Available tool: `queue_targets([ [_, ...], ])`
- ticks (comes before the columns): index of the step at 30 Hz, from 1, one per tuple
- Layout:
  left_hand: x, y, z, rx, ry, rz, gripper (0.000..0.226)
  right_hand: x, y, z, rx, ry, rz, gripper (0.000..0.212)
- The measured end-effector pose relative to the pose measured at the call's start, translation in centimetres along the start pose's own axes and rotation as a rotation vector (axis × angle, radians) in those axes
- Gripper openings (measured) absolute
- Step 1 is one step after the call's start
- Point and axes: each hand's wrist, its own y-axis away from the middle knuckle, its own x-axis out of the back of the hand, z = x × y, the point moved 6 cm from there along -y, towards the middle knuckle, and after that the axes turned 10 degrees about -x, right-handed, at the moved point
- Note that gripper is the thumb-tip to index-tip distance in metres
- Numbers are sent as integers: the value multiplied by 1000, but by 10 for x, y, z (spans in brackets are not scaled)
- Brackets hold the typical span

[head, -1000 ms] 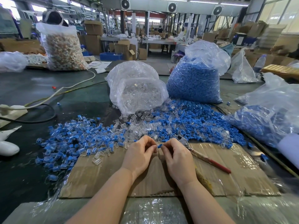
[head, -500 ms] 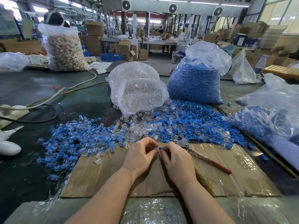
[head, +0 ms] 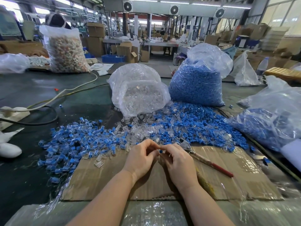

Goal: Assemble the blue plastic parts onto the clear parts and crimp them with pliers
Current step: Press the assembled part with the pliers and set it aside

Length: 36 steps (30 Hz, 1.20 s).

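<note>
My left hand [head: 141,158] and my right hand [head: 180,162] meet fingertip to fingertip over the cardboard sheet [head: 244,181]. Between the fingertips sits a small blue part [head: 161,151] with a clear part pressed against it; most of the clear part is hidden by my fingers. Both hands pinch this small piece. The pliers [head: 202,158], with metal jaws and red handles, lie on the cardboard just right of my right hand, untouched. A heap of loose blue parts [head: 195,126] and clear parts [head: 143,129] lies beyond my hands.
A pile of joined blue-and-clear pieces [head: 76,142] spreads at the left. A bag of clear parts [head: 138,93] and a bag of blue parts [head: 195,85] stand behind. Another bag of blue parts [head: 273,121] lies right. Cables [head: 65,93] cross the dark table at left.
My hands have stayed together over the cardboard, fingers shifting slightly around the small blue piece. The pliers have not moved.
</note>
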Motion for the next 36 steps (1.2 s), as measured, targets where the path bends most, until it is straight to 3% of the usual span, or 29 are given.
queue_targets([
  [8, 1, -1, 2, 22, -5, -11, 16, 0, 1, -2, 4, -6, -13, 19],
  [13, 3, -2, 1, 57, 1, -3, 15, 15, 2, -3, -30, 137, 102, 19],
  [16, 4, -2, 0, 68, 2, 3, 16, 25, 1, 15, -302, 441, 39, 42],
  [21, 6, -5, -4, 120, 52, 42, 9, 38, 18, 55, -619, 757, -312, 88],
  [24, 7, -6, -4, 151, 75, 49, 7, 41, 27, 61, -627, 748, -302, 81],
  [28, 8, -5, -5, 218, 153, 64, 5, 40, 27, 50, -445, 883, -159, 63],
  [31, 8, -7, -6, 274, 232, 89, 7, 45, 18, 43, -378, 866, -154, 44],
  [34, 7, -9, -8, 350, 360, 127, 6, 48, 5, 32, -296, 735, -199, 26],
  [36, 6, -10, -9, 421, 499, 168, 5, 49, -5, 20, -315, 455, -314, 29],
])
